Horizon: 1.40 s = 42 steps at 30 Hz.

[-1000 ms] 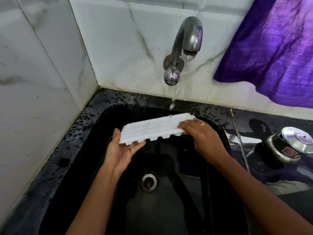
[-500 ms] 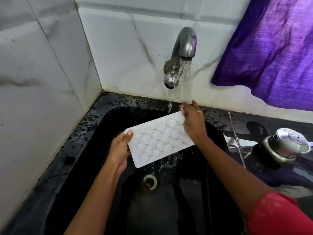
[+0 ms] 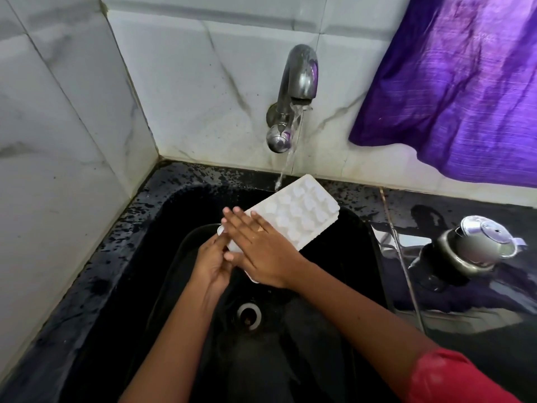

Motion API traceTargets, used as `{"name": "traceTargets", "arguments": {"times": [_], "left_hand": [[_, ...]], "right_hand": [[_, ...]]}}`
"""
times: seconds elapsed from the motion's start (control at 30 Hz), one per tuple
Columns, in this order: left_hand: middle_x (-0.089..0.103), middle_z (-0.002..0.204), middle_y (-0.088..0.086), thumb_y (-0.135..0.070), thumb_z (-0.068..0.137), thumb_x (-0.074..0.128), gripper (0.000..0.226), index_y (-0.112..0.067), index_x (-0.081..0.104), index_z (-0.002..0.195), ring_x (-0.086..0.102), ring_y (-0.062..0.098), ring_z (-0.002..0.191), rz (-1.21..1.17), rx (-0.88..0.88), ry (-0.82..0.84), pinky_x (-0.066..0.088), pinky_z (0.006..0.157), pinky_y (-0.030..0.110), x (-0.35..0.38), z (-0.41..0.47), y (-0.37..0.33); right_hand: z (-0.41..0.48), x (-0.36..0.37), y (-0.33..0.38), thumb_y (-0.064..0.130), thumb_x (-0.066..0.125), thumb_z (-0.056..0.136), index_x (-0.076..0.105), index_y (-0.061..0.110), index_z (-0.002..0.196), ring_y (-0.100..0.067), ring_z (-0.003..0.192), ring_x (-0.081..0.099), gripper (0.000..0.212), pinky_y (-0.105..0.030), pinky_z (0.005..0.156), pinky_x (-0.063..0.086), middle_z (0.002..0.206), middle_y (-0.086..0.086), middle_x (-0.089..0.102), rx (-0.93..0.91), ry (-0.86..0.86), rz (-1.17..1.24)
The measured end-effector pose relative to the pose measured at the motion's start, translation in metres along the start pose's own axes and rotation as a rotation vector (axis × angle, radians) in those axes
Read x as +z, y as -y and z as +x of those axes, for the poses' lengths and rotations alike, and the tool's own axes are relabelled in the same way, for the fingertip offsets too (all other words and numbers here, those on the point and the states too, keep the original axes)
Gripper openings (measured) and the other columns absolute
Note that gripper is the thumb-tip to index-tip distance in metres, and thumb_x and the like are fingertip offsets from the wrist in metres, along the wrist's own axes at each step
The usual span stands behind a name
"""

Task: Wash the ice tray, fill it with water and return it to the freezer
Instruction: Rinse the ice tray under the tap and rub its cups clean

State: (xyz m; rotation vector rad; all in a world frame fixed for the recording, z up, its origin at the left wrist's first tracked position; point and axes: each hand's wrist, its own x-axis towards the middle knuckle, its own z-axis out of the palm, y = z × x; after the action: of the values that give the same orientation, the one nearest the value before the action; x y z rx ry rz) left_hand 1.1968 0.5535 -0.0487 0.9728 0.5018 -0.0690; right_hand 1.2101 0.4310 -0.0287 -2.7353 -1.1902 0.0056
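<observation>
A white ice tray [image 3: 302,212] with several small moulded cells is held tilted over the black sink [image 3: 162,216], its far end under the tap. Water runs from the steel tap [image 3: 296,91] and falls at the tray's far edge. My left hand [image 3: 213,261] grips the tray's near end from below, fingers curled round its edge. My right hand [image 3: 263,247] lies flat across the tray's near half, fingers straight and pointing left, pressing on the cells. The near part of the tray is hidden under my right hand.
The sink drain [image 3: 249,314] sits below my hands. White marble tiles [image 3: 72,141] form the corner behind and to the left. A purple cloth [image 3: 453,88] hangs at the upper right. A steel pressure cooker lid [image 3: 476,242] rests on the dark counter at the right.
My right hand left the tray's far corner and now lies flat over its near half. The tray swung so its far end points toward the tap. My left hand stayed at the near end.
</observation>
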Motion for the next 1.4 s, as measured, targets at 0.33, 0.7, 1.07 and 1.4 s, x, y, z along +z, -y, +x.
{"name": "traceTargets", "arguments": {"times": [0.33, 0.7, 1.07, 1.4], "left_hand": [[0.064, 0.095, 0.005, -0.022, 0.1, 0.041, 0.02, -0.012, 0.057, 0.098, 0.061, 0.018, 0.081, 0.043, 0.04, -0.178, 0.049, 0.067, 0.034, -0.033, -0.006, -0.008], [0.057, 0.13, 0.012, -0.049, 0.097, 0.031, 0.052, -0.017, 0.043, 0.137, 0.058, 0.029, 0.112, -0.149, -0.059, -0.127, 0.052, 0.073, 0.041, -0.065, -0.024, -0.011], [0.044, 0.14, 0.019, -0.041, 0.099, 0.032, 0.035, -0.024, 0.051, 0.123, 0.052, 0.039, 0.109, -0.251, -0.177, -0.201, 0.029, 0.111, 0.049, -0.072, -0.029, -0.014], [0.063, 0.104, 0.013, -0.003, 0.072, 0.038, 0.042, -0.006, 0.048, 0.113, 0.061, 0.024, 0.084, -0.43, -0.083, -0.177, 0.056, 0.068, 0.029, -0.083, -0.023, -0.016]], "right_hand": [[-0.019, -0.032, -0.082, 0.049, 0.025, 0.098, -0.006, 0.015, 0.15, -0.014, 0.144, -0.016, 0.069, -0.041, 0.12, -0.001, 0.158, -0.001, -0.013, 0.402, 0.004, 0.063], [-0.029, -0.04, -0.064, -0.009, 0.063, 0.078, 0.055, 0.012, 0.122, -0.02, 0.103, 0.057, 0.049, -0.028, 0.082, 0.051, 0.1, 0.001, 0.061, 0.634, -0.307, 1.066], [-0.033, -0.013, -0.041, 0.002, 0.061, 0.086, 0.073, 0.029, 0.095, -0.029, 0.114, 0.054, 0.031, -0.048, 0.096, 0.048, 0.12, -0.016, 0.056, 0.644, -0.559, 1.061], [-0.054, -0.024, -0.012, -0.021, 0.033, 0.08, 0.065, 0.006, 0.101, -0.02, 0.108, 0.057, 0.047, -0.032, 0.073, 0.053, 0.126, -0.01, 0.054, 0.789, -0.596, 1.593]]}}
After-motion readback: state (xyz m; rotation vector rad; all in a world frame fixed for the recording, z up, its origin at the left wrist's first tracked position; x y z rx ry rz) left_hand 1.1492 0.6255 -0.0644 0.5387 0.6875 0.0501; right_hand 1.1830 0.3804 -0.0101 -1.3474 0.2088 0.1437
